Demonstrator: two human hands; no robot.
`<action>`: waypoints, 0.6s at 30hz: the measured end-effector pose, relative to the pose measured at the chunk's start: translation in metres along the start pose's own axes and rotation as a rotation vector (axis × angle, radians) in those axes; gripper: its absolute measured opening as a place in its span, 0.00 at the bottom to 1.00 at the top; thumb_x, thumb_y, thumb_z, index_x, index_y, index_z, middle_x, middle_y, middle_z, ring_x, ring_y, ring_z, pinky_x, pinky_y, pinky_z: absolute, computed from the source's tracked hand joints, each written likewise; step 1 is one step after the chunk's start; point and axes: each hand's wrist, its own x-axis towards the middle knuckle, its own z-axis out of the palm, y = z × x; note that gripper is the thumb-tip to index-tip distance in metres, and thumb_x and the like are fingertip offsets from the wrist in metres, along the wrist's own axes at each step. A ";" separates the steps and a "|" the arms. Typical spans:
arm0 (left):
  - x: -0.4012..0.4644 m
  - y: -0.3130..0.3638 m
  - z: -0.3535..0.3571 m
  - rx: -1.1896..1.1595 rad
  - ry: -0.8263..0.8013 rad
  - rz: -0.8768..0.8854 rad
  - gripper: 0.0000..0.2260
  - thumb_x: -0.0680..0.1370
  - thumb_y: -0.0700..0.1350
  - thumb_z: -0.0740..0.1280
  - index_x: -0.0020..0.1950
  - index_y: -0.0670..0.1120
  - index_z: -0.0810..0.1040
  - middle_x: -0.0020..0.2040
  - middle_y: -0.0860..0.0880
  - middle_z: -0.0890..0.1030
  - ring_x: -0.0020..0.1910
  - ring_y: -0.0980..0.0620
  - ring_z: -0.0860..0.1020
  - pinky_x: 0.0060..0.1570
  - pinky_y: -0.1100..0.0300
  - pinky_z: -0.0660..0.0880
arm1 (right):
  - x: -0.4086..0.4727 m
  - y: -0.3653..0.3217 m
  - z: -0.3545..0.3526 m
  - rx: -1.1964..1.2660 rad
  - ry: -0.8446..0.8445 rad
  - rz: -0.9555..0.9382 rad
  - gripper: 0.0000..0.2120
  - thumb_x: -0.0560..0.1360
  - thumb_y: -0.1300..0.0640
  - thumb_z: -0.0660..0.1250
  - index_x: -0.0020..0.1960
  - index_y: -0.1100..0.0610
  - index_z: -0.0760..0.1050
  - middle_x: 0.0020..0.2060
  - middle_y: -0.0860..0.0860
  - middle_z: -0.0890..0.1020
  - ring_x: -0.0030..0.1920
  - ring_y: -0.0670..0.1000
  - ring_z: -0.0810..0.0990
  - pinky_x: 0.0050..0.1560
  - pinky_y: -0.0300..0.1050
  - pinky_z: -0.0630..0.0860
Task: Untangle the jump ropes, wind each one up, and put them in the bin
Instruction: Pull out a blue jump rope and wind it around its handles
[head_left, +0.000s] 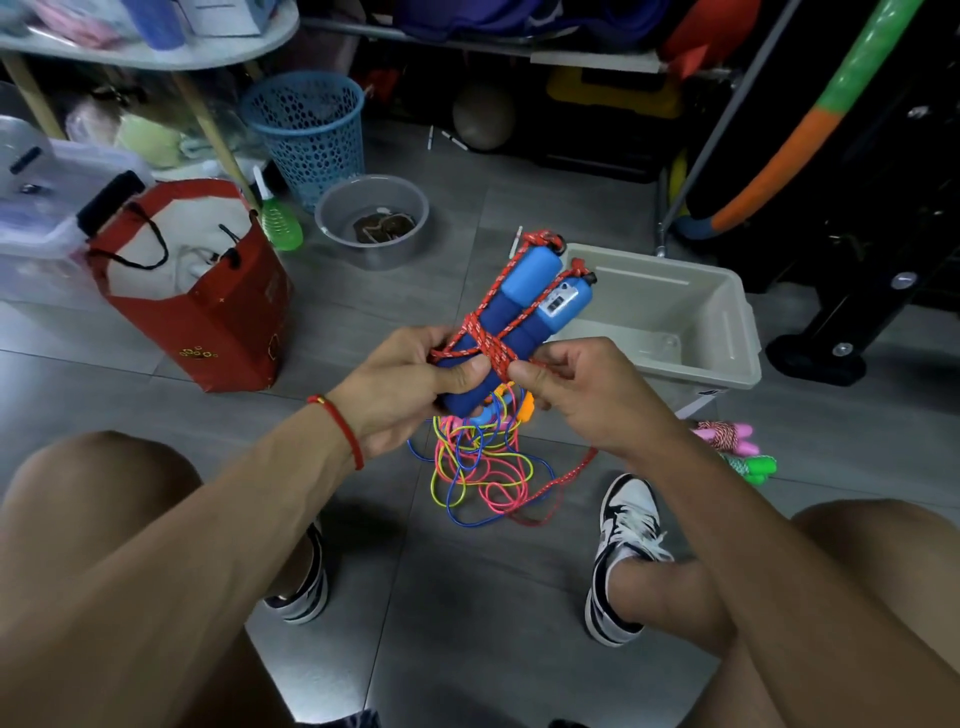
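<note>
Red speckled jump rope (480, 340) crossing around two blue handles (519, 312), left hand (410, 387) gripping the handles' lower ends, right hand (576, 387) pinching the rope's loose strand, multicoloured rope (470, 470) lying tangled on the floor (467, 597) below, grey bin (675, 312) sitting just behind.

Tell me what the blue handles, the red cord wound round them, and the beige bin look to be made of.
Blue handles: the dark lower grips look like matte foam, the lighter tops like smooth hard plastic with a slight sheen. Red cord: probably braided fabric, given its white-flecked woven pattern. Beige bin: seemingly moulded plastic, semi-gloss, with a rolled rim and ribbed inner walls.
</note>
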 end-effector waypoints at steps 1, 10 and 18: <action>0.002 -0.001 -0.001 0.004 0.049 0.015 0.20 0.75 0.37 0.71 0.65 0.35 0.75 0.59 0.33 0.81 0.53 0.42 0.81 0.53 0.49 0.80 | -0.001 -0.001 0.000 -0.037 -0.015 0.031 0.12 0.80 0.51 0.68 0.44 0.58 0.82 0.29 0.45 0.80 0.32 0.43 0.75 0.42 0.46 0.72; 0.010 -0.011 -0.003 0.507 0.322 0.095 0.09 0.72 0.45 0.76 0.51 0.47 0.84 0.40 0.47 0.85 0.36 0.55 0.82 0.39 0.58 0.78 | -0.002 -0.003 0.011 -0.284 -0.004 0.118 0.16 0.82 0.58 0.58 0.42 0.56 0.82 0.30 0.46 0.78 0.29 0.42 0.72 0.33 0.39 0.67; 0.005 -0.026 0.026 1.049 0.478 0.427 0.16 0.70 0.48 0.77 0.57 0.50 0.82 0.44 0.48 0.80 0.44 0.46 0.80 0.42 0.58 0.72 | 0.000 -0.008 0.021 0.016 0.256 0.252 0.30 0.77 0.40 0.67 0.24 0.56 0.65 0.18 0.44 0.64 0.26 0.47 0.66 0.31 0.45 0.62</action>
